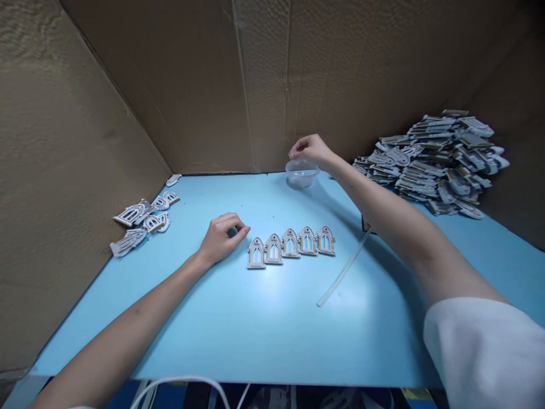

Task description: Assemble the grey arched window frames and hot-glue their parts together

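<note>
My right hand [313, 150] reaches to the far side of the table, over the rim of a small clear plastic tub [302, 173]. Its fingertips are pinched together, and whatever is between them is too small to make out. My left hand [224, 236] rests on the table with loosely curled fingers, a gap showing between thumb and forefinger and nothing visible in it. Just right of it lies a row of several small white arched window pieces [290, 244] with brownish edges, set side by side. The leftmost arched piece [256, 254] is nearest to my left hand.
A big heap of similar pieces [434, 162] is piled at the back right. A smaller scattered group [147, 218] lies along the left cardboard wall [76, 170]. A clear glue-stick-like rod [343, 272] angles under my right forearm. A white cable [183, 379] crosses the front edge.
</note>
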The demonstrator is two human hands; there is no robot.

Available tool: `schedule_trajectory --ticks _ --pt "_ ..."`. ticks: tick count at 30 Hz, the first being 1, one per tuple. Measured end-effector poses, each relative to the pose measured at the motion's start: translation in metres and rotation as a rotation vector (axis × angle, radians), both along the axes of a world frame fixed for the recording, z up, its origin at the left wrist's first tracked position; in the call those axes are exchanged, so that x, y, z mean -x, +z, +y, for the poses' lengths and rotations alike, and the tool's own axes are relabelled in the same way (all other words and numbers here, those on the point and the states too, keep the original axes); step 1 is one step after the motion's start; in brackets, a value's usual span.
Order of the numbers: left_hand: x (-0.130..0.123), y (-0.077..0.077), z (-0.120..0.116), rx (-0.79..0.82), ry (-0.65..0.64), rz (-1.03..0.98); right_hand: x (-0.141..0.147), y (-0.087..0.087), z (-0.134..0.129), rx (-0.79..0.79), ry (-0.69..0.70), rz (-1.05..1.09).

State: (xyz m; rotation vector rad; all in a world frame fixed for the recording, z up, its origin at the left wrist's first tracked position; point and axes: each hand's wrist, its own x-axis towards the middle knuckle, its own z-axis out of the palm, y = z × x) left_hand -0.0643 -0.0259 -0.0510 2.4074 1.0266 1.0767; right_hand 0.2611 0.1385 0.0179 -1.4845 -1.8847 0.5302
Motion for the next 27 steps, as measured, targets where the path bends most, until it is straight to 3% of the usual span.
schedule_trajectory --ticks 3,5,6,12,17,27 --pt "-0.005 0.0 -0.002 0.055 0.044 -0.1 0.02 0.003 -0.039 0.022 0.075 0.229" --pt "-0.01 -0.002 -0.006 0.123 0.067 -0.167 0.041 -0.002 -0.069 0.186 0.223 0.591" --pt "-0.014 -0.003 -0.009 0.164 0.071 -0.197 0.052 -0.006 -0.085 0.241 0.259 0.672" --pt "-0.028 -0.004 -0.027 0.343 0.044 -0.308 0.113 -0.029 -0.155 0.39 0.329 0.833" --pt "-0.028 -0.005 -0.027 0.382 0.07 -0.389 0.125 -0.036 -0.167 0.398 0.328 0.861" --pt "-0.031 0.0 -0.03 0.399 0.019 -0.391 0.105 -0.042 -0.166 0.333 0.36 0.655"
